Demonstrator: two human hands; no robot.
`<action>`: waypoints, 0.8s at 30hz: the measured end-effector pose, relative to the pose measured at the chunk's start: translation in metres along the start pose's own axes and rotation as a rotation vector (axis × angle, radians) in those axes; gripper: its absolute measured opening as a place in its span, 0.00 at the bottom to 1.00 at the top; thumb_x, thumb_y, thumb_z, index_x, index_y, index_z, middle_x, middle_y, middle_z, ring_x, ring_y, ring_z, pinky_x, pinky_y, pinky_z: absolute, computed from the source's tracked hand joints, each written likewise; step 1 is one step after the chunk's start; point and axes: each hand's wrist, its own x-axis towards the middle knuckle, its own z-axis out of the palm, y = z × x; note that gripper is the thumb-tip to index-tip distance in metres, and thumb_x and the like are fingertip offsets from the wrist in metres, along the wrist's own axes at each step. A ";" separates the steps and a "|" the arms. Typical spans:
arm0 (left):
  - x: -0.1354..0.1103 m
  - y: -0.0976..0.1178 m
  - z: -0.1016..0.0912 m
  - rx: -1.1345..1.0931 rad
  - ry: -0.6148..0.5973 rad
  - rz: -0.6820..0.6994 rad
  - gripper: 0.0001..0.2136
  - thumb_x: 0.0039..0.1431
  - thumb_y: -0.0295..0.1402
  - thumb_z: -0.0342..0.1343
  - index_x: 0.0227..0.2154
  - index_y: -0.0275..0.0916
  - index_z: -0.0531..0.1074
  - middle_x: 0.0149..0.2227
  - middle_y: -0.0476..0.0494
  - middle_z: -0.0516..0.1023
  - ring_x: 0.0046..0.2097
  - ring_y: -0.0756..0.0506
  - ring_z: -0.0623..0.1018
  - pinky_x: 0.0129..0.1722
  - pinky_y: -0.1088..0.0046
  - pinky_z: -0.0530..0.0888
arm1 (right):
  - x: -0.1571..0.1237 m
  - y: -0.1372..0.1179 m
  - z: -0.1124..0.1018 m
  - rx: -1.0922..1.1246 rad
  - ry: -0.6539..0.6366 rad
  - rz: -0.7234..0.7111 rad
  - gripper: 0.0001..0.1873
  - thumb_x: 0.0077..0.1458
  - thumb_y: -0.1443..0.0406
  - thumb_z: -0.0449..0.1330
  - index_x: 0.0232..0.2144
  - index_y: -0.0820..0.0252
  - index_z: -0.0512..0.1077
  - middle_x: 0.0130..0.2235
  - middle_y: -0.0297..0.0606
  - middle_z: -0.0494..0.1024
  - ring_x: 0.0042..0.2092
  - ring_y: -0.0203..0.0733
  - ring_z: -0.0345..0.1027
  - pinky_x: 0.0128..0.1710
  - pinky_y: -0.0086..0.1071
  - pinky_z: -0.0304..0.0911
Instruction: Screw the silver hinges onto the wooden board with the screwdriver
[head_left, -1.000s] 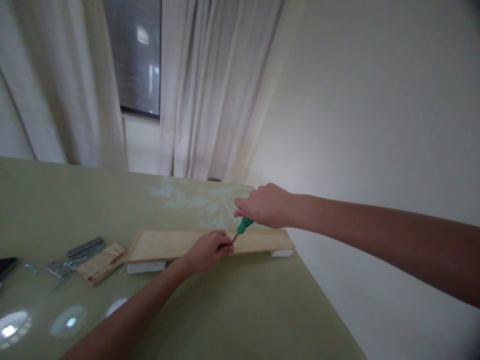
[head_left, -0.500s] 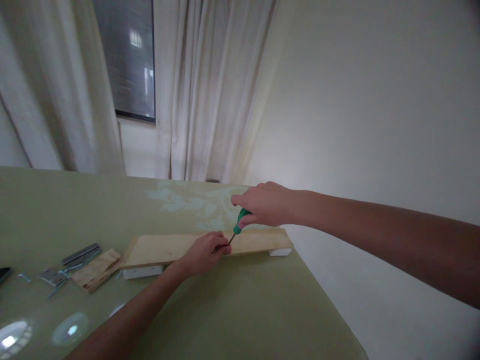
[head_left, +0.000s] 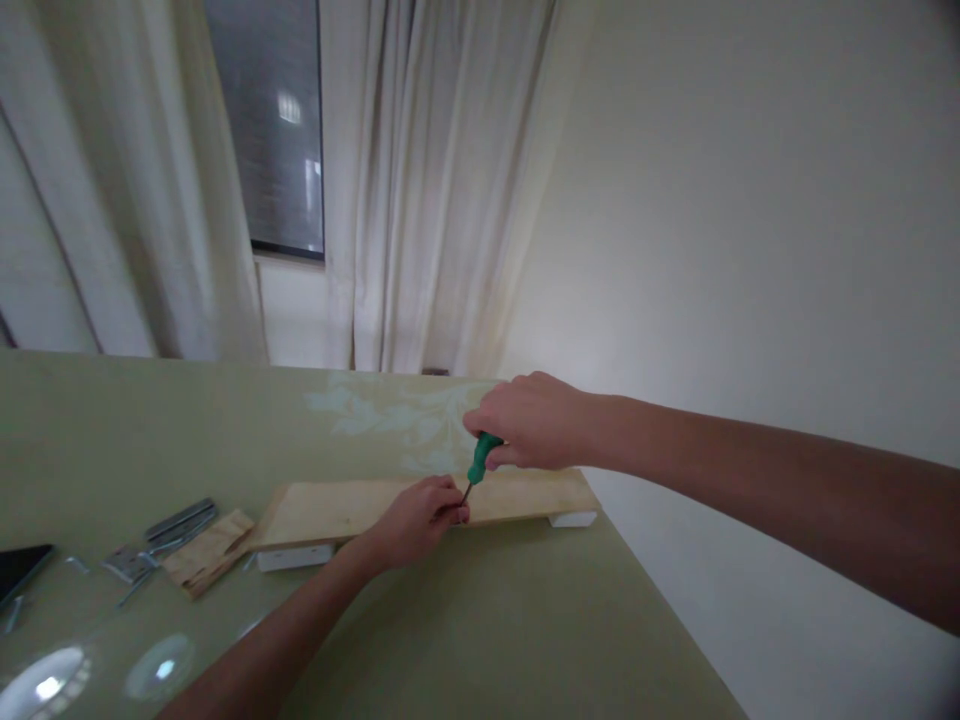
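Observation:
A long pale wooden plank (head_left: pixel 330 505) lies across the green table (head_left: pixel 480 620), raised on two white blocks (head_left: pixel 294 557). My right hand (head_left: pixel 534 422) is closed round the green handle of a screwdriver (head_left: pixel 480 459), whose thin shaft slants down to the plank's near edge. My left hand (head_left: pixel 420 517) rests on the plank with its fingers pinched round the screwdriver's tip; whatever small thing sits there is hidden.
A small plywood offcut (head_left: pixel 206 550) and flat metal brackets (head_left: pixel 161 535) with loose screws lie left of the plank. A dark flat object (head_left: pixel 21 566) sits at the far left edge. The table's right edge (head_left: pixel 660 600) falls off beside a white wall; curtains and a window stand behind.
My right hand has shifted slightly with the screwdriver handle, and the shaft stands a bit steeper. The left hand stays pinched at the tip. The camera view has tilted a little.

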 end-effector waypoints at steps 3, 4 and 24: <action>0.000 0.001 -0.001 0.005 0.003 -0.015 0.15 0.71 0.38 0.54 0.28 0.39 0.72 0.34 0.45 0.76 0.40 0.44 0.75 0.42 0.69 0.66 | 0.004 -0.006 0.001 -0.024 -0.006 0.073 0.24 0.72 0.48 0.56 0.44 0.58 0.84 0.42 0.52 0.86 0.45 0.55 0.83 0.41 0.38 0.68; 0.001 0.002 -0.001 0.002 0.002 -0.018 0.15 0.71 0.38 0.54 0.28 0.39 0.72 0.34 0.45 0.76 0.40 0.44 0.75 0.42 0.69 0.66 | 0.005 -0.008 0.001 -0.030 -0.009 0.101 0.27 0.74 0.48 0.52 0.43 0.60 0.84 0.42 0.53 0.86 0.46 0.56 0.83 0.40 0.38 0.68; 0.001 0.003 -0.001 -0.064 0.013 0.010 0.13 0.70 0.33 0.55 0.27 0.39 0.73 0.33 0.46 0.76 0.38 0.46 0.73 0.41 0.71 0.66 | 0.009 0.005 -0.008 -0.073 -0.081 -0.130 0.19 0.68 0.50 0.64 0.52 0.56 0.79 0.45 0.47 0.87 0.46 0.53 0.82 0.35 0.34 0.62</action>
